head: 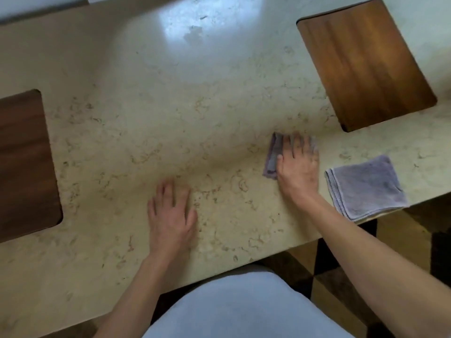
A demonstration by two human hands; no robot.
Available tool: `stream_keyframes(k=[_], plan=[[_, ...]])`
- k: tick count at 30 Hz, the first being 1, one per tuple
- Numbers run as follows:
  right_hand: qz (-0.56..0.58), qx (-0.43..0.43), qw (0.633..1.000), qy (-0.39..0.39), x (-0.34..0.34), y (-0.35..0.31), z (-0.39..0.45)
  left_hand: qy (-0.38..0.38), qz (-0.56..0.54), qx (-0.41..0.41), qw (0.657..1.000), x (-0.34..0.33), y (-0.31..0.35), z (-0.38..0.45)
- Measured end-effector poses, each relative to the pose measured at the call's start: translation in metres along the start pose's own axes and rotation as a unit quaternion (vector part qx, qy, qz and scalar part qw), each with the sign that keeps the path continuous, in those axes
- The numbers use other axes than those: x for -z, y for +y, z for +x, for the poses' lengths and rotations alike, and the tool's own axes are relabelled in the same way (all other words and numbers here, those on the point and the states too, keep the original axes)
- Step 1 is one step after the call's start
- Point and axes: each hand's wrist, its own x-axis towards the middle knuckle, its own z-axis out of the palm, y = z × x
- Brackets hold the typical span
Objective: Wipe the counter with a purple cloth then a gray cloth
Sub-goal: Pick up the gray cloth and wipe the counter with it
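Note:
The counter [170, 123] is pale beige stone with brownish veining. My right hand [299, 167] lies flat, fingers spread, pressing a folded cloth [272, 157] onto the counter right of centre; the cloth looks purple-grey and shows mainly at the hand's left. A second folded cloth [366, 186], grey with a lilac tint, rests by the counter's near edge just right of that hand, untouched. My left hand [170, 211] sits flat on the bare counter, palm down, fingers apart, holding nothing.
A wooden board [366, 62] lies at the back right of the counter. A darker wooden board [24, 167] lies at the left edge. A bright reflection and smudges mark the counter's far middle. The near edge runs diagonally, with dark flooring below.

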Motion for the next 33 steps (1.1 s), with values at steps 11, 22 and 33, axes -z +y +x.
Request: stream_keyframes(k=[11, 22, 33], plan=[[-0.057, 0.214, 0.975, -0.018, -0.007, 0.072, -0.024, -0.028, 0.008, -0.034, 0.999, -0.021, 0.062, 0.008], [0.004, 0.168, 0.984, -0.059, -0.027, 0.046, -0.165, -0.015, 0.006, -0.023, 1.0, -0.018, 0.066, 0.008], [0.014, 0.083, 0.995, -0.057, -0.022, -0.009, -0.08, -0.031, -0.001, -0.028, 0.999, -0.013, 0.069, 0.007]])
